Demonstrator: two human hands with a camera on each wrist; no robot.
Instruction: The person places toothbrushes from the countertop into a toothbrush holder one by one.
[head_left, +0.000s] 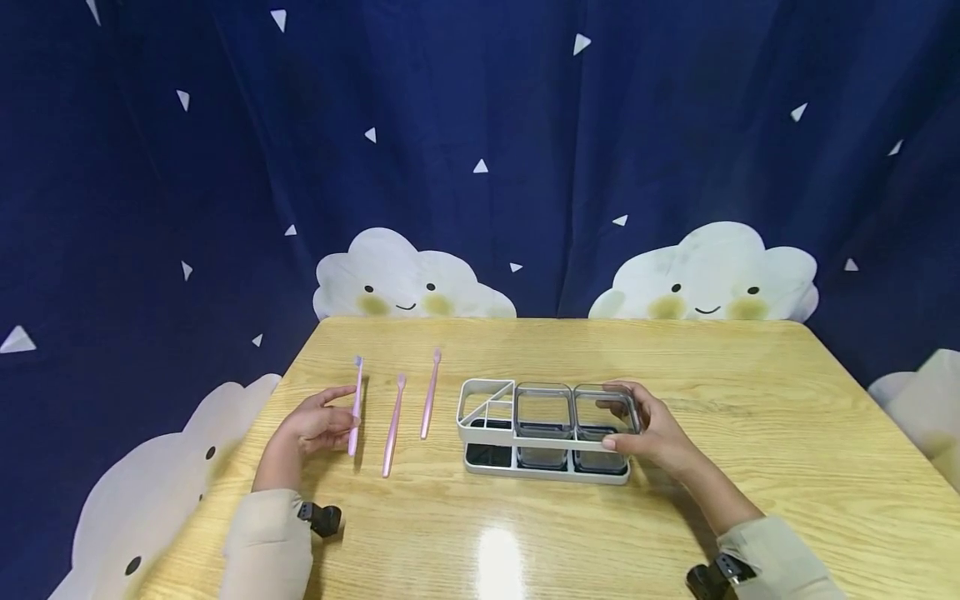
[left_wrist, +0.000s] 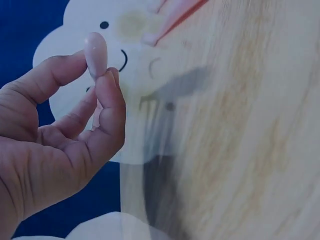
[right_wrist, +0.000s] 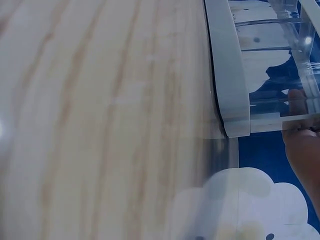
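My left hand (head_left: 321, 423) pinches a lilac toothbrush (head_left: 352, 440) at the left, its head pointing away from me. In the left wrist view the handle end (left_wrist: 96, 54) sticks out between thumb and fingers. Two pink toothbrushes, a nearer one (head_left: 392, 433) and a farther one (head_left: 430, 408), lie to its right on the table. My right hand (head_left: 660, 433) grips the right end of a white two-level toothbrush holder (head_left: 487, 436), thumb on the near side and fingers behind. Two clear cups (head_left: 545, 386) sit side by side in it, beside a divided section at its left.
Everything is on a light wooden table (head_left: 420, 533). Behind it hangs a dark blue curtain (head_left: 450, 83) with white triangles and smiling clouds. Each wrist carries a small black camera, as on the left sleeve (head_left: 266, 533).
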